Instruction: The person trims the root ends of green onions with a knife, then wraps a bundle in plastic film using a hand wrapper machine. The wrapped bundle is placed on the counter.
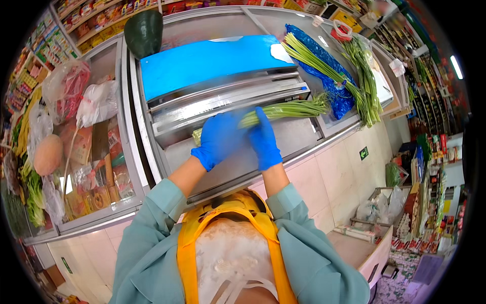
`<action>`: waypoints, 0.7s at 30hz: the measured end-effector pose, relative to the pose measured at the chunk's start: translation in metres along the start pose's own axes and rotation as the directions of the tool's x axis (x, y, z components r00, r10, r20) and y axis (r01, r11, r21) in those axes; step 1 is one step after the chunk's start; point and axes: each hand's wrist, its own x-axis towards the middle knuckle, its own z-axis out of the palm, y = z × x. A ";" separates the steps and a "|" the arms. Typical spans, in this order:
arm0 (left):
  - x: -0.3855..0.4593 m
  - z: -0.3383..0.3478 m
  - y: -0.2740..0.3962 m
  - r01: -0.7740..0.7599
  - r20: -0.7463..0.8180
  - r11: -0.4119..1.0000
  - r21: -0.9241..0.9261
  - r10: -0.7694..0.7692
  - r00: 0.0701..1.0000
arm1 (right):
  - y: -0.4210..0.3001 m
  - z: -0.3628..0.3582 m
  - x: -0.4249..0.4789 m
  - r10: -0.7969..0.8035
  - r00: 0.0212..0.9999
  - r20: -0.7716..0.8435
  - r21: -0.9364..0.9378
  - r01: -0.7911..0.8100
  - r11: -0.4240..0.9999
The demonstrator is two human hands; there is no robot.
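Before me is a food film wrapping machine (224, 95) with a blue top cover. My left hand (220, 138), in a blue glove, is closed around the lower part of a bundle of green stalks (292, 110), whose cut ends stick out at its left. My right hand (264, 138), gloved too, lies against the same bundle with its thumb along the stalks. The bundle lies across the machine's front, its thin tips pointing right. A blur covers the space between my hands, so the fingers there are hard to make out.
Right of the machine, more green stalks (311, 57) rest on blue plastic (322, 70), beside another green bunch (360, 72). A dark green winter melon (143, 34) stands behind left. On the left glass-topped freezer (129, 186) are plastic bags and an orange-skinned melon (48, 155).
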 end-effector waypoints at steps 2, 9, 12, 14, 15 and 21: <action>-0.011 0.009 -0.004 -0.184 -0.226 0.980 0.081 0.198 0.954 | 0.005 -0.006 0.010 0.084 0.996 -0.031 0.083 -0.081 0.993; -0.068 0.040 0.008 0.546 0.500 -0.007 -0.838 -0.412 0.762 | -0.011 0.033 -0.010 -0.086 0.982 -0.169 -0.193 0.053 0.980; -0.050 0.091 -0.024 0.166 0.348 -0.419 -0.893 -0.407 0.845 | -0.020 0.048 -0.009 0.145 0.970 -0.194 0.136 -0.120 0.983; -0.029 0.073 0.005 -0.167 0.350 -0.705 -0.690 -0.526 0.775 | -0.020 0.047 -0.014 0.132 0.967 -0.218 0.133 -0.105 0.986; -0.025 0.074 0.008 -0.195 0.320 -0.666 -0.720 -0.569 0.757 | -0.020 0.044 -0.014 0.137 0.970 -0.198 0.089 -0.122 0.989; -0.012 0.083 0.006 -0.325 0.131 -0.408 -0.853 -0.771 0.624 | -0.097 0.011 -0.029 0.477 0.876 0.071 -0.850 -0.197 0.488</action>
